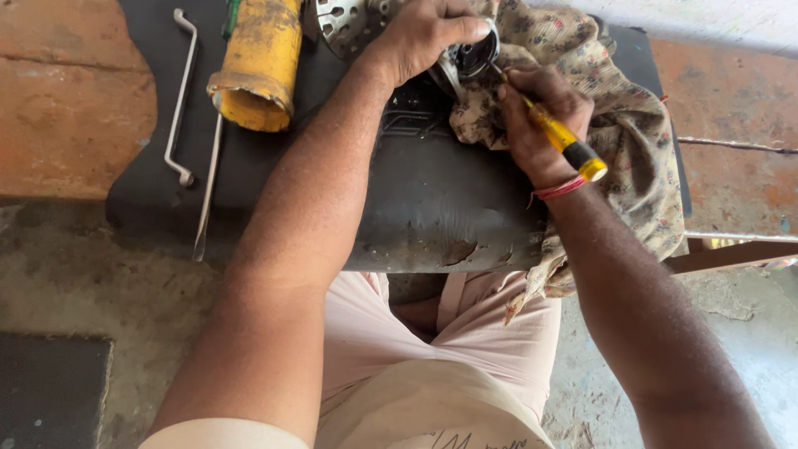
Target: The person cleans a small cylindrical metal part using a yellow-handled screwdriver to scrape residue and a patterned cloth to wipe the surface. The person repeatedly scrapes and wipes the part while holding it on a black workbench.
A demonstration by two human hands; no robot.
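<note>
Yellow-handled screwdriver (559, 135) is gripped tight in your right hand (536, 125), its tip going to the dark round metal part (474, 56). Your left hand (420, 35) closes over this part from above and holds it on the black mat (432, 199), probably against the flowered cloth (632, 125). Yellow cylinder (258, 62) lies near.

You have two hands at work: the left hand (420, 33) and the right hand (536, 116). Count one yellow-handled screwdriver (561, 137), one round metal part (470, 54), one perforated metal disc (345, 25), one floral cloth (632, 125), one yellow cylinder (258, 62), two thin metal rods (179, 100) at far left, and one black tabletop (432, 199).
</note>
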